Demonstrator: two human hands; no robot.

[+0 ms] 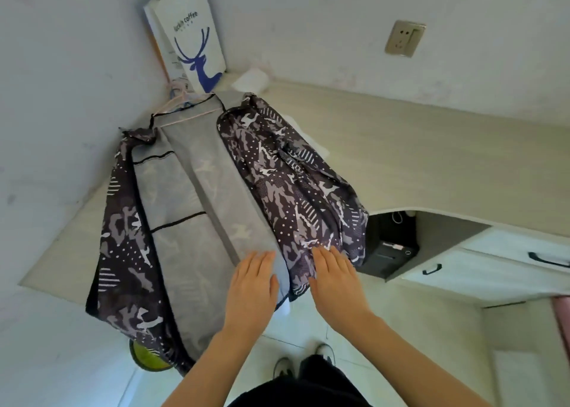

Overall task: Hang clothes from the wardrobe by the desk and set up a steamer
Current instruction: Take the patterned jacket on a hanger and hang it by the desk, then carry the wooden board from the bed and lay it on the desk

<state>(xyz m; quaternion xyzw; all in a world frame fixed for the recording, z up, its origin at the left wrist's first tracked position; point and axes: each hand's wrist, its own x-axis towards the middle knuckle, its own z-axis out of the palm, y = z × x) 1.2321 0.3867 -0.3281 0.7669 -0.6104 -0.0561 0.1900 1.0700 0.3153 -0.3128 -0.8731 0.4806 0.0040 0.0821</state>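
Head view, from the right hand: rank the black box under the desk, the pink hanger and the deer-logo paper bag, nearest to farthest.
1. The black box: just right of the right hand, under the desk.
2. The pink hanger: up and to the left, at the collar of the jacket.
3. The paper bag: farthest, on the wall above the hanger.

The pink hanger (pixel 185 115) is largely covered by the camouflage jacket (pixel 287 191) — only its hook and one bar are seen. A green round object (pixel 148 357) is half hidden under the hem; its kind cannot be told. The black box (pixel 391 246) beneath the desk (pixel 431 160) is partly masked by a sleeve. The small print on the paper bag (pixel 191 36) cannot be read — and one drawer handle (pixel 549 260) is cut by the right edge.
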